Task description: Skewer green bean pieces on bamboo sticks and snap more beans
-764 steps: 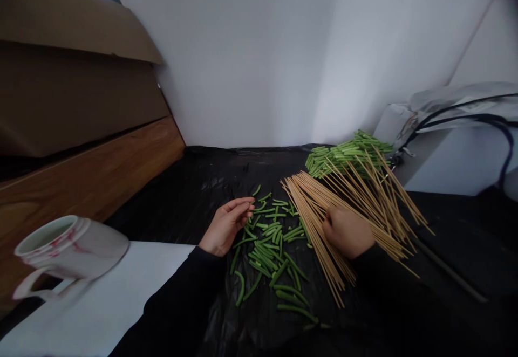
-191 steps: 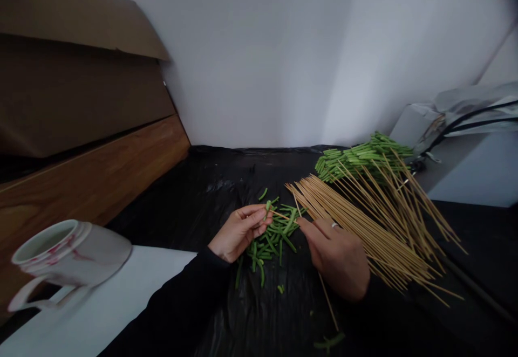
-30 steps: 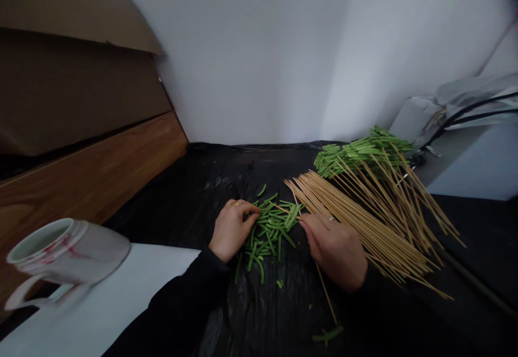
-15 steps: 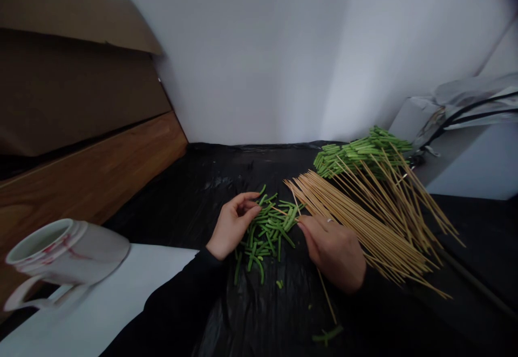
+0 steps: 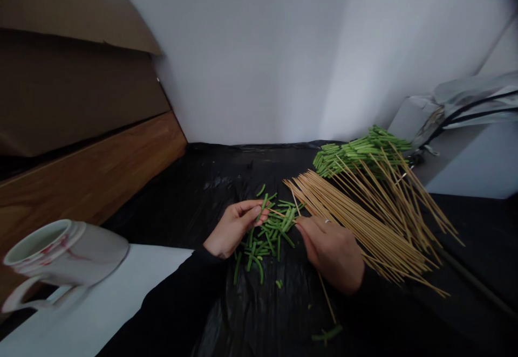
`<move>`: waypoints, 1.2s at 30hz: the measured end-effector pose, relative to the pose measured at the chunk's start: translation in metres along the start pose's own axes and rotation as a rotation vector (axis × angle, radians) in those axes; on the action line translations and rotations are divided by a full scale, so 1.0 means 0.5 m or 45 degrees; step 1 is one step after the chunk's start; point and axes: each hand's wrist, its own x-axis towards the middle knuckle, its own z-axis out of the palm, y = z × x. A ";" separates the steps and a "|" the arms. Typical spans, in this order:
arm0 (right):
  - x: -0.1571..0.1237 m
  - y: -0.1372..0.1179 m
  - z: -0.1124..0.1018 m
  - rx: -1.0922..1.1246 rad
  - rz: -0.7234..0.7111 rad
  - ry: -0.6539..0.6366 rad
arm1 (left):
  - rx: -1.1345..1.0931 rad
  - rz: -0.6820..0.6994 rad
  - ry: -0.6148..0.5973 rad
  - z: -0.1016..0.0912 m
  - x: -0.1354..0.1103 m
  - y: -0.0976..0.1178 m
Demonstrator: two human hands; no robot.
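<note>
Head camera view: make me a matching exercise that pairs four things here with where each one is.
Things:
1. white mug
2. bamboo skewers
3. cut green beans
4. ring

Places:
A. between the left hand and the right hand
B. on a finger of the right hand
C. at the far left of the view
D. fanned out beside the right hand

Pairs: 1-C, 2-D, 3-A, 4-B

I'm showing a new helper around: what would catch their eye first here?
A wide fan of bamboo skewers spreads across the black plastic sheet right of centre, with a heap of cut green beans behind it. Nearer, the left hand and right hand work over loose bean pieces, while a red-marked white mug stands out at lower left.
</note>
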 end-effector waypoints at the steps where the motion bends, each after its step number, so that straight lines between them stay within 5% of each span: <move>1: 0.000 0.000 0.000 0.002 0.001 -0.004 | -0.010 -0.008 -0.001 0.000 -0.001 0.000; 11: 0.001 0.001 -0.001 -0.014 -0.003 -0.014 | 0.227 0.076 -0.007 -0.004 0.004 -0.009; 17: 0.002 0.000 -0.004 -0.006 0.006 0.015 | 1.062 0.565 0.020 0.000 -0.003 -0.018; 23: 0.004 -0.001 -0.010 0.063 0.017 0.089 | 1.459 0.884 -0.133 0.011 -0.018 -0.014; 29: 0.004 -0.003 -0.006 0.076 0.024 0.122 | 1.801 0.908 -0.410 0.020 -0.025 -0.022; 36: 0.003 -0.001 -0.005 0.089 0.013 0.101 | 1.804 0.879 -0.364 0.021 -0.023 -0.026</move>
